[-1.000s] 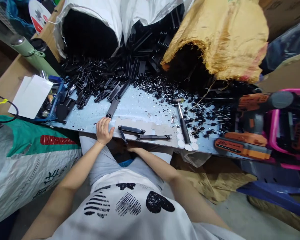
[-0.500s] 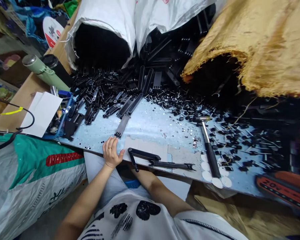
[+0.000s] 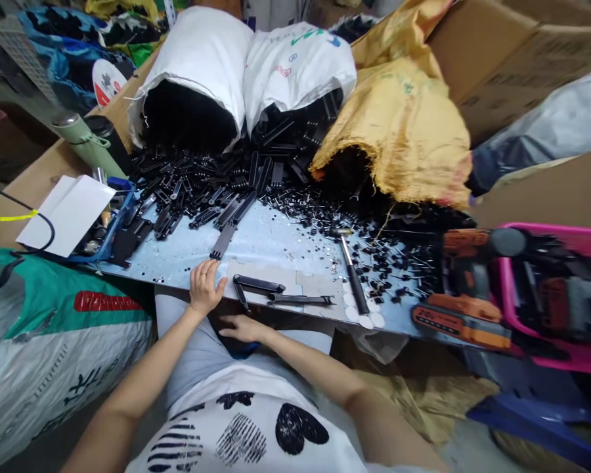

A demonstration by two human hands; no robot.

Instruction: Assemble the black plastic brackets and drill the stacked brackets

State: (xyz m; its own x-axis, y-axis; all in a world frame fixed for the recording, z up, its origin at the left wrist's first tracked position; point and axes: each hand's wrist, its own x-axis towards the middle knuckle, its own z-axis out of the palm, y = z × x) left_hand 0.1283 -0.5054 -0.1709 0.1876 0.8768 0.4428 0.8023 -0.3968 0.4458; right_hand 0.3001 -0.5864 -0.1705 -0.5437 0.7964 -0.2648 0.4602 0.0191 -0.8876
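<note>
My left hand (image 3: 207,287) lies on the front edge of the table, fingers flat and thumb apart, holding nothing. Just beyond its fingertips is a flat black plastic piece (image 3: 222,242) with short prongs. Below the table edge, over my lap, my right hand (image 3: 241,328) has its fingers stretched out and nothing visible in them. On grey cardboard (image 3: 305,285) between the hands and the hammer rests a hinged black plastic arm assembly (image 3: 261,284), partly over the edge. The hammer (image 3: 353,274) lies to its right, its handle beside white round discs (image 3: 366,321).
Black plastic parts (image 3: 177,177) spill from white sacks (image 3: 197,59) and a yellow sack (image 3: 398,131). Small black pins (image 3: 389,263) are scattered at right. An orange power tool (image 3: 463,318) sits beside a pink basket (image 3: 506,289). A green flask (image 3: 88,148) stands at left.
My right hand has come into sight from under the table edge. The view has shifted, showing more at the right. My left hand stays by the pronged piece.
</note>
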